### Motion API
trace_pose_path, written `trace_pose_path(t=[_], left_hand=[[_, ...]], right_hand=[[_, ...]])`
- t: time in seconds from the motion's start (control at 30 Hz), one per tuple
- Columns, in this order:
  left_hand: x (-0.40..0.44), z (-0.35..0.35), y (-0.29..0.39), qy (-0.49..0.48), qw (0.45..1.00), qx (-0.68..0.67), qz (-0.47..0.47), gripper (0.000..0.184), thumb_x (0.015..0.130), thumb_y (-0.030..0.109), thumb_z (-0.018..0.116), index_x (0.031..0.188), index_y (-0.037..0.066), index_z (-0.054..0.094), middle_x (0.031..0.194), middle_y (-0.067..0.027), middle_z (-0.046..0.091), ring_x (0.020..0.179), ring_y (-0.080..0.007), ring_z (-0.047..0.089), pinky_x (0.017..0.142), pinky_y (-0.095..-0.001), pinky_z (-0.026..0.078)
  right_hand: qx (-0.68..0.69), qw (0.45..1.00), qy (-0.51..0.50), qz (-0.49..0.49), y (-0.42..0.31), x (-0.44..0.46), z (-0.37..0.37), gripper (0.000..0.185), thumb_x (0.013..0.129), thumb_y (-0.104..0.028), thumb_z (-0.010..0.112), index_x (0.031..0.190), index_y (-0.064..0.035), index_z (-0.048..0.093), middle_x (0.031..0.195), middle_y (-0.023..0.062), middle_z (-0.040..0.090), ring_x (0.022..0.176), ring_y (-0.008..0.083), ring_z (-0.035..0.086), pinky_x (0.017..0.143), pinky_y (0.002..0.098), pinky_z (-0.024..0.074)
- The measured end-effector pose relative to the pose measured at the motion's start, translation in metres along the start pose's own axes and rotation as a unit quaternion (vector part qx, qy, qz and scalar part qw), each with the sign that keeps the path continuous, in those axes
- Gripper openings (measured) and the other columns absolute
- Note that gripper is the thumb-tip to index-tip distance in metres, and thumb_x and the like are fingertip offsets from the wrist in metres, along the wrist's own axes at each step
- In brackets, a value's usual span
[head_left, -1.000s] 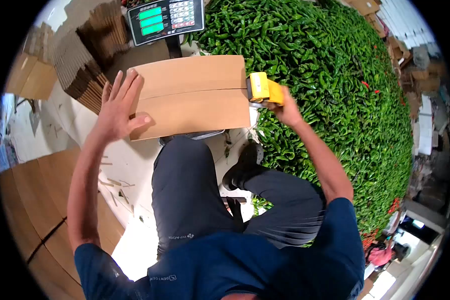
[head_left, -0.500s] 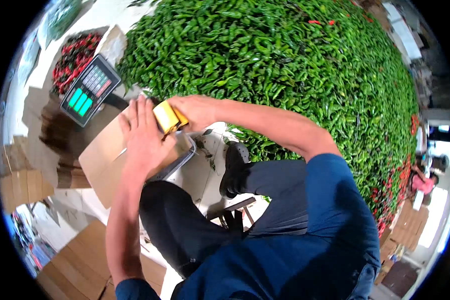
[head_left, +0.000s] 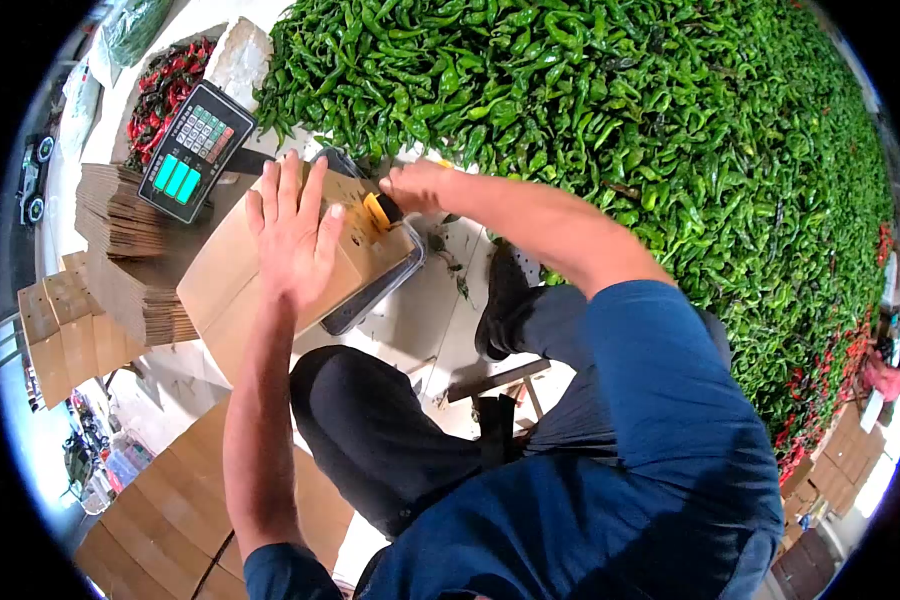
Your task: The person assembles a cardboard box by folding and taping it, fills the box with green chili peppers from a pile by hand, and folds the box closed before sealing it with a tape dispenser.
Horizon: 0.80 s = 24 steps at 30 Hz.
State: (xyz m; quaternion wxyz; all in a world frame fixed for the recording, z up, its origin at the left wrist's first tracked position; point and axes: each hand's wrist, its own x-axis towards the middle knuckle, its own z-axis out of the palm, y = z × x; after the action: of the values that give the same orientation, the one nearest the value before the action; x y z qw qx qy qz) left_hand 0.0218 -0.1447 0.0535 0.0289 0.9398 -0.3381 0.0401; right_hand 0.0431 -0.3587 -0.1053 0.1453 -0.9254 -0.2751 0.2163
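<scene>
My left hand (head_left: pixel 295 235) lies flat with fingers spread on top of a closed cardboard box (head_left: pixel 232 290). The box rests at an angle on the dark-edged platform (head_left: pixel 410 262) of a digital scale. At the box's right side, my right hand (head_left: pixel 417 187) is closed on a yellow and black tape dispenser (head_left: pixel 378 212), which is against the side panel with the holes. The right fingers are partly hidden behind the dispenser. Just beyond the box stands the scale's display and keypad (head_left: pixel 196 150), its digits lit green.
A huge heap of green chili peppers (head_left: pixel 620 150) fills the right and back. Red peppers (head_left: pixel 160 95) lie in a sack at the back left. Flattened cardboard stacks (head_left: pixel 120 220) stand left, with more cardboard (head_left: pixel 160 500) at lower left. Another person (head_left: pixel 882 378) is far right.
My right hand and the tape dispenser have moved from the box's top edge down onto its right side. My left hand stays flat on top, with the fingers more spread.
</scene>
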Motion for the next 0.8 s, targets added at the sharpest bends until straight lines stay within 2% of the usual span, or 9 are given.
trace_pose_path(t=[0.07, 0.13, 0.4, 0.47, 0.53, 0.6, 0.63, 0.7, 0.8], left_hand=[[-0.001, 0.004, -0.002, 0.011, 1.000, -0.005, 0.005, 0.059, 0.104, 0.045, 0.036, 0.156, 0.016, 0.036, 0.163, -0.0150, 0.029, 0.151, -0.0386, 0.020, 0.122, -0.0563, 0.008], [-0.001, 0.009, -0.004, 0.025, 0.999, -0.047, -0.010, 0.059, 0.105, 0.044, 0.034, 0.156, 0.013, 0.034, 0.162, -0.0143, 0.030, 0.151, -0.0377, 0.022, 0.122, -0.0554, 0.009], [-0.007, -0.005, -0.025, 0.051, 0.991, -0.126, 0.005, 0.053, 0.101, 0.022, 0.049, 0.150, 0.005, 0.039, 0.156, -0.0140, 0.039, 0.147, -0.0328, 0.032, 0.123, -0.0478, 0.020], [-0.025, -0.014, -0.028, 0.025, 0.996, -0.085, -0.005, 0.053, 0.101, 0.027, 0.050, 0.150, 0.006, 0.041, 0.158, -0.0133, 0.038, 0.148, -0.0324, 0.031, 0.123, -0.0480, 0.019], [-0.058, -0.012, -0.047, 0.025, 0.995, -0.055, -0.080, 0.057, 0.100, 0.033, 0.052, 0.151, 0.010, 0.041, 0.159, -0.0125, 0.037, 0.148, -0.0322, 0.030, 0.123, -0.0482, 0.018], [-0.092, -0.015, -0.080, 0.014, 0.989, -0.014, -0.144, 0.062, 0.099, 0.040, 0.053, 0.154, 0.014, 0.040, 0.161, -0.0123, 0.034, 0.150, -0.0321, 0.028, 0.122, -0.0486, 0.016], [-0.112, -0.017, -0.101, -0.001, 0.985, 0.010, -0.173, 0.064, 0.099, 0.043, 0.053, 0.155, 0.016, 0.038, 0.162, -0.0126, 0.032, 0.150, -0.0320, 0.027, 0.122, -0.0489, 0.015], [-0.151, -0.010, -0.138, 0.012, 0.972, 0.031, -0.234, 0.063, 0.101, 0.042, 0.052, 0.157, 0.017, 0.036, 0.163, -0.0130, 0.029, 0.151, -0.0320, 0.026, 0.122, -0.0484, 0.019], [-0.177, -0.010, -0.160, 0.083, 0.866, -0.355, -0.341, 0.065, 0.104, 0.041, 0.047, 0.160, 0.014, 0.027, 0.164, -0.0157, 0.026, 0.150, -0.0297, 0.028, 0.121, -0.0419, 0.026]], right_hand=[[-0.120, 0.992, -0.025, 0.043, -0.022, 0.020, -0.006, 0.022, 0.082, -0.025, 0.075, 0.099, -0.0127, 0.075, 0.098, 0.0124, 0.076, 0.091, 0.0356, 0.073, 0.071, 0.0522, 0.0576], [-0.298, 0.923, -0.234, 0.071, -0.050, 0.078, -0.002, 0.033, 0.080, -0.030, 0.078, 0.109, -0.0136, 0.077, 0.109, 0.0075, 0.076, 0.095, 0.0325, 0.073, 0.074, 0.0546, 0.0567], [-0.281, 0.921, -0.250, 0.099, -0.035, 0.022, 0.006, 0.034, 0.082, -0.029, 0.076, 0.114, -0.0173, 0.075, 0.119, 0.0041, 0.072, 0.106, 0.0280, 0.069, 0.081, 0.0492, 0.0556], [-0.188, 0.927, -0.298, 0.126, -0.050, -0.021, 0.009, 0.034, 0.082, -0.027, 0.075, 0.113, -0.0131, 0.074, 0.123, 0.0078, 0.070, 0.109, 0.0296, 0.067, 0.083, 0.0471, 0.0562], [-0.091, 0.969, -0.228, 0.017, -0.030, -0.047, 0.097, 0.036, 0.079, -0.026, 0.074, 0.111, -0.0094, 0.074, 0.126, 0.0127, 0.068, 0.111, 0.0316, 0.065, 0.087, 0.0448, 0.0560], [-0.024, 0.938, -0.333, -0.097, -0.037, -0.035, 0.185, 0.037, 0.073, -0.026, 0.077, 0.103, -0.0052, 0.074, 0.112, 0.0201, 0.071, 0.104, 0.0342, 0.068, 0.089, 0.0420, 0.0551], [0.132, 0.938, -0.317, -0.045, -0.081, -0.077, 0.110, 0.035, 0.074, -0.025, 0.076, 0.101, -0.0034, 0.074, 0.103, 0.0217, 0.073, 0.102, 0.0351, 0.069, 0.089, 0.0419, 0.0542], [0.215, 0.936, -0.271, 0.060, -0.113, -0.078, 0.166, 0.060, 0.068, -0.011, 0.081, 0.125, -0.0069, 0.063, 0.111, 0.0176, 0.071, 0.108, 0.0339, 0.067, 0.090, 0.0437, 0.0534], [0.313, 0.933, -0.170, 0.058, -0.122, -0.082, 0.182, 0.042, 0.078, -0.021, 0.073, 0.116, -0.0048, 0.065, 0.116, 0.0154, 0.070, 0.107, 0.0357, 0.066, 0.089, 0.0436, 0.0527]])
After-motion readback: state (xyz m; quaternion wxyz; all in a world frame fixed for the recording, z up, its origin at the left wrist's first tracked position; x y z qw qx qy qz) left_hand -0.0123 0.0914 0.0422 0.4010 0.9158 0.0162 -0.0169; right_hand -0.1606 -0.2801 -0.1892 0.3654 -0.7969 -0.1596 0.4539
